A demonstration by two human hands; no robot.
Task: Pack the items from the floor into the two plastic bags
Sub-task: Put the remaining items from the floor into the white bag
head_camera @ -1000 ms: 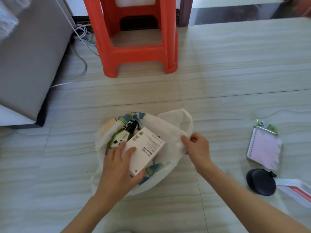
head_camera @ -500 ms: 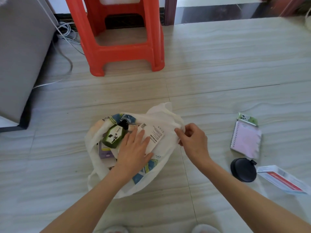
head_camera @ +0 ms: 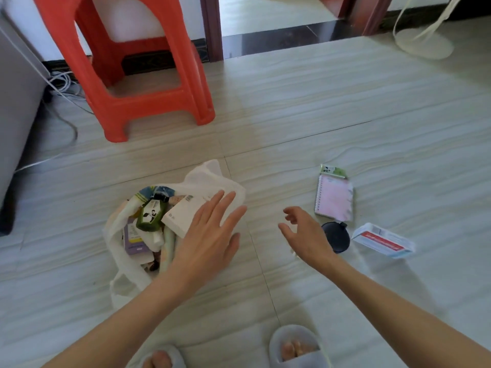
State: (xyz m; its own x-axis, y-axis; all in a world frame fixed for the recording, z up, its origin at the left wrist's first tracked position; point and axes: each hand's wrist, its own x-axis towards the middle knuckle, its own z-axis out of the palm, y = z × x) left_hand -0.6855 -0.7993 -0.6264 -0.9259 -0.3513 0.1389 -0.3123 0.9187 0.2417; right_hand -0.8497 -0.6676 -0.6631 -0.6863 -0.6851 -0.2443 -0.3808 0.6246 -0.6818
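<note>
A white plastic bag (head_camera: 125, 258) lies open on the floor at lower left. Inside it I see a white box (head_camera: 180, 216), a green bottle (head_camera: 151, 215) and a purple box (head_camera: 132, 239). My left hand (head_camera: 212, 232) hovers flat over the bag's right side, fingers straight, holding nothing. My right hand (head_camera: 305, 232) is just right of the bag, fingers loosely spread, empty. On the floor to the right lie a pink spiral notebook (head_camera: 334, 199), a small green packet (head_camera: 333, 171), a black round case (head_camera: 336, 236) and a white and red box (head_camera: 384, 240).
A red plastic stool (head_camera: 148, 107) stands behind the bag. A grey cabinet (head_camera: 16, 115) with loose cables (head_camera: 63, 88) is at the left. A fan base (head_camera: 422, 43) sits at the far right by a doorway. My slippered feet (head_camera: 295, 349) are at the bottom edge.
My left hand has let go of the white box, which now lies in the bag. My right hand has released the bag's edge and moved right, toward the items on the floor.
</note>
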